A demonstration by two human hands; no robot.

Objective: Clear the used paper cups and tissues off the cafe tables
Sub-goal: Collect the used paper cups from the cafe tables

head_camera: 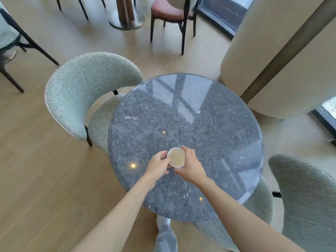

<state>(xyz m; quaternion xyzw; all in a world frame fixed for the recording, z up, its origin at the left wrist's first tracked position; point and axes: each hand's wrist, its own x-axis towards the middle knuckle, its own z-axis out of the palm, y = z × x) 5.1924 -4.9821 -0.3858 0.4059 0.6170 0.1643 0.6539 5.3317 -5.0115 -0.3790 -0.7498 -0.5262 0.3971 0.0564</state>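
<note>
A white paper cup [176, 157] stands over the near part of the round grey stone table [209, 124], seen from above with its open mouth toward me. My left hand [157, 165] grips the cup's left side with curled fingers. My right hand [190, 165] wraps around its right side, fingers over the far rim. The cup's lower body is hidden by both hands, so I cannot tell whether it touches the tabletop. No tissues show on this table.
A grey upholstered chair [81, 91] stands at the table's left, another grey chair [305, 197] at the near right. A wide beige column [272, 60] rises behind the table. Further back are a red-seated chair [169, 11] and another table's metal base [126, 20].
</note>
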